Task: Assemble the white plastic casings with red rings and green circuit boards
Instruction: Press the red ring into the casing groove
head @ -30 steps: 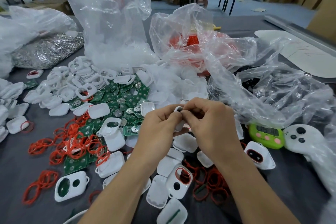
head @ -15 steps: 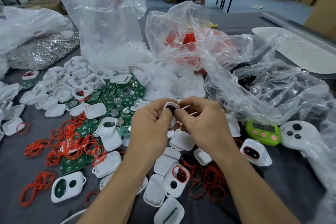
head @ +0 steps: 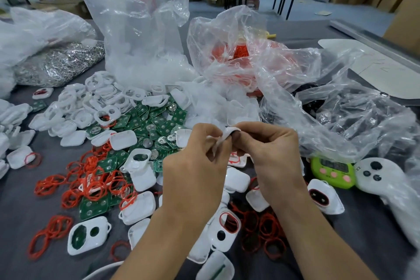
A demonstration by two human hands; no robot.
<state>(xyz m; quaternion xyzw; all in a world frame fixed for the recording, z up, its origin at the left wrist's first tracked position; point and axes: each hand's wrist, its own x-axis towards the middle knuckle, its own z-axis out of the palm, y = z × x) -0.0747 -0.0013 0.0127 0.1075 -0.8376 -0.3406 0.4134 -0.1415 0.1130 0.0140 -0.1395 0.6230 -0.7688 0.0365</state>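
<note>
Left hand and right hand meet over the worktop, the fingertips of both pinching one white casing. The casing stands on edge, with its long axis tilted from upper right down to lower left. It lies squarely between the two hands, nearer to neither. Loose red rings and green circuit boards are heaped to the left, beside the left hand, so that hand looks better placed to fetch the next part.
</note>
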